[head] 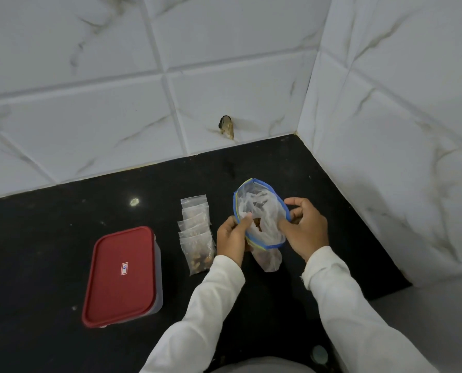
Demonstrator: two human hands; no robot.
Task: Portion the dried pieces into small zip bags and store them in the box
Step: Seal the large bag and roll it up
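Note:
A large clear zip bag [262, 211] with a blue seal stands open on the black counter, brown dried pieces at its bottom. My left hand [231, 238] pinches the bag's left rim. My right hand [305, 227] grips the right rim, fingers curled over the edge. A row of several small zip bags [197, 232] lies just left of my left hand, overlapping; the nearest ones hold brown pieces. The box [123, 275] with a red lid sits shut at the left.
The black counter [49, 238] ends in a corner of white marble-look tiled walls [386, 157] behind and to the right. A small brown chipped spot [226, 127] marks the back wall. The counter's right edge drops off near my right sleeve.

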